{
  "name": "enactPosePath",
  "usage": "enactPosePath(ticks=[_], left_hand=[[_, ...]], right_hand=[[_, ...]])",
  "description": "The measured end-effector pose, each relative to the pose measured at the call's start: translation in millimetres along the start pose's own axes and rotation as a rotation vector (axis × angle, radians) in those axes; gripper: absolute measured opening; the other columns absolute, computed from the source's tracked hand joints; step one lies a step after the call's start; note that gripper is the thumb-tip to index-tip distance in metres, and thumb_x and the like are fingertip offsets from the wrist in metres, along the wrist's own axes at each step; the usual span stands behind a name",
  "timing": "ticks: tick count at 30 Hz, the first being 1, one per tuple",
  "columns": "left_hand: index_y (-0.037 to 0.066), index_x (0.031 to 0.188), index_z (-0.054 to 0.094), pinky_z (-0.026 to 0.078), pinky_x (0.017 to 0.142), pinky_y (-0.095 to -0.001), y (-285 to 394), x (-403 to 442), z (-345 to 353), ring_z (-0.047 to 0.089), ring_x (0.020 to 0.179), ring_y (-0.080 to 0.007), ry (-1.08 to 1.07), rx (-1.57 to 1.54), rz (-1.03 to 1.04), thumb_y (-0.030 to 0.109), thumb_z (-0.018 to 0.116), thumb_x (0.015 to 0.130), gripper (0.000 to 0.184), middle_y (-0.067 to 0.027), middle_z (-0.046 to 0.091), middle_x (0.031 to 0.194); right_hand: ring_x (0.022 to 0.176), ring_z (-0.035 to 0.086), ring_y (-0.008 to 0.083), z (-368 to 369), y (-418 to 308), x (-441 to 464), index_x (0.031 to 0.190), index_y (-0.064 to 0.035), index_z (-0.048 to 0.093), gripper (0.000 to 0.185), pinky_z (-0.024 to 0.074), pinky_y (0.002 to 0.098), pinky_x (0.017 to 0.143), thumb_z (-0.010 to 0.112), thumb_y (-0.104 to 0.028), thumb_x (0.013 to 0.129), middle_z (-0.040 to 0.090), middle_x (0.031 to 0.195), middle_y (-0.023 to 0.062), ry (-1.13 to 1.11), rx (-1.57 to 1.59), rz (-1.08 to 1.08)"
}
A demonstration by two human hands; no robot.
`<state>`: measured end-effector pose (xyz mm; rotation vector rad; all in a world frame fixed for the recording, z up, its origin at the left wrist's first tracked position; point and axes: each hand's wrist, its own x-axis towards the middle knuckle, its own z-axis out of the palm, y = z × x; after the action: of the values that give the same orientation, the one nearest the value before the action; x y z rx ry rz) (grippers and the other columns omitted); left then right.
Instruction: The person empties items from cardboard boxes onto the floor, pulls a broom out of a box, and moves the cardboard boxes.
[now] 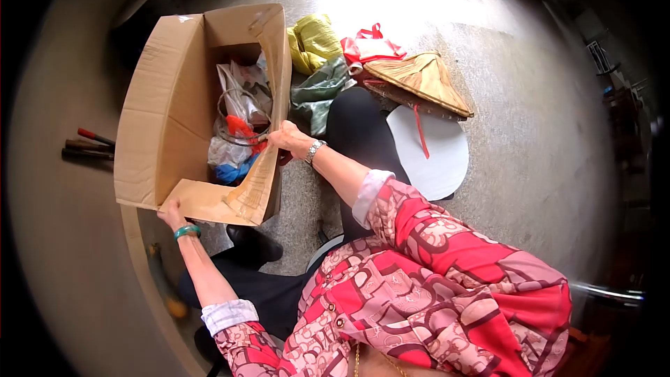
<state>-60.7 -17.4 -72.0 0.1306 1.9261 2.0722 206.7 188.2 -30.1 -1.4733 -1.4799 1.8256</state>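
The cardboard box (185, 98) is open in front of the person's legs (359, 126) – both hands are on it. The left hand (171, 216) is closed on the box's near corner; the right hand (289, 141) grips its right edge. Inside the box lie crumpled plastic bags (241, 101) – white, red and blue. Right of the box are a yellow sack (314, 42) and, farther off, a straw hat (422, 77).

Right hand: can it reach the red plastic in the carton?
Probably yes, once the right hand releases the edge of the cardboard carton: the top is open, though a thin loop partly crosses the red plastic.
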Motion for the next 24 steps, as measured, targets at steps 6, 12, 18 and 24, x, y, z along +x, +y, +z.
enactPosePath(ticks=[6,12,18,24], left_hand=[[0.005,0.12,0.032,0.043,0.089,-0.0377,-10.5,12.4,-9.8,0.049,0.103,-0.026,-0.218,-0.097,0.042,0.004,0.061,0.069,0.059,-0.0131,0.046,0.117],[0.006,0.127,0.027,0.041,0.091,-0.0373,-20.0,26.6,-59.7,0.046,0.108,-0.0244,-0.461,-0.256,0.007,0.012,0.068,0.071,0.069,-0.0124,0.044,0.119],[0.004,0.127,0.03,0.044,0.087,-0.0353,21.8,-17.7,-70.1,0.049,0.104,-0.0233,-0.396,-0.282,0.061,0.021,0.069,0.075,0.068,-0.0132,0.047,0.116],[-0.004,0.111,0.045,0.046,0.075,-0.0316,-9.0,34.3,-51.5,0.054,0.087,-0.0187,-0.266,-0.197,0.28,0.036,0.058,0.085,0.05,-0.0136,0.056,0.103]], right_hand=[[0.081,0.059,0.032,12.3,17.2,-34.3,0.107,-0.0022,0.037,0.043,0.053,0.0501,0.055,0.059,-0.01,0.072,0.051,0.097,0.0181,-0.028,0.166,0.021],[0.071,0.06,0.0265,60.2,34.4,-58.4,0.071,0.0031,0.054,0.017,0.0473,0.033,0.058,0.058,-0.013,0.067,0.056,0.072,0.0161,0.355,-0.067,-0.334],[0.08,0.061,0.031,60.6,-4.9,-165.2,0.088,0.0065,0.056,0.033,0.0496,0.0347,0.067,0.062,-0.02,0.068,0.061,0.085,0.0201,0.331,-0.234,-0.568],[0.074,0.062,0.0257,56.5,31.8,-131.7,0.102,0.0027,0.05,0.039,0.0527,0.0391,0.057,0.061,-0.016,0.069,0.059,0.087,0.0127,0.276,0.131,-0.414]])
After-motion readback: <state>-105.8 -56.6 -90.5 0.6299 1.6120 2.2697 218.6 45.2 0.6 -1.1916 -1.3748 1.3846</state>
